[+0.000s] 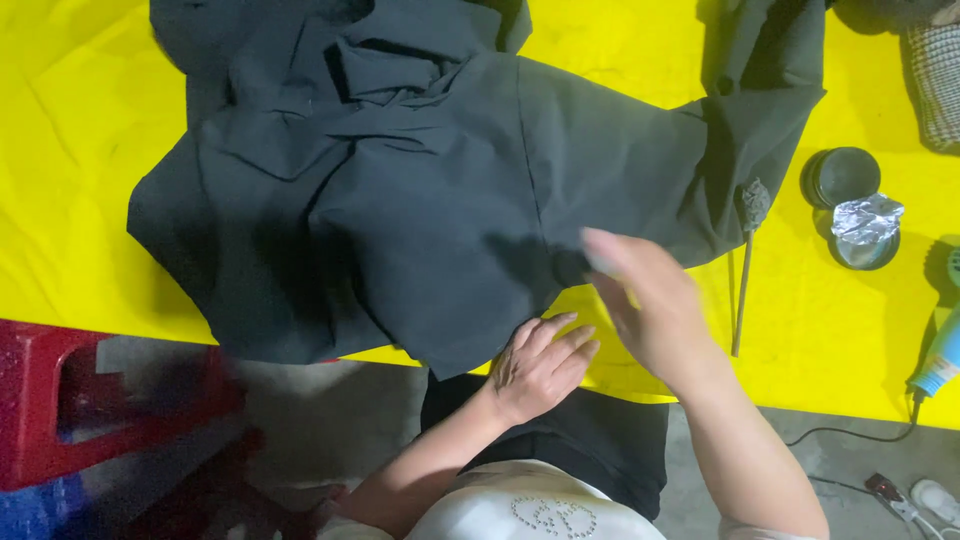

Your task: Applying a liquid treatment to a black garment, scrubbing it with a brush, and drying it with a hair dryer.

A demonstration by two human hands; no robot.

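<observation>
I see one dark garment [420, 190] lying spread on the yellow tabletop [70, 150]. Its long axis runs roughly left to right across the view, with one sleeve [770, 110] reaching toward the upper right. Its lower edge hangs just over the near edge of the tabletop.

My left hand [540, 365] lies flat and open, fingers together, palm down at the near edge of the tabletop, touching the lower hem of the garment. My right hand [650, 305] is open as well, fingers extended and slightly blurred; it sits just beside the left hand, over the hem. I cannot tell whether it touches the cloth. Neither hand grips anything.

Count of items on the right of the tabletop:
- One thin stick [742, 290] with a padded tip, standing nearly vertical in the view, its tip touching the sleeve end.
- One round dark lid [842, 175], lying flat.
- One round tin [866, 235] just beside the lid, with crumpled foil in it.
- One pale blue tool [940, 362] at the right edge, with one cable [850, 435] trailing to the floor.
- One checked cloth [938, 80] in the upper right corner, partly cut off.

One red stool [60, 400] stands on the floor below the tabletop at the lower left.
</observation>
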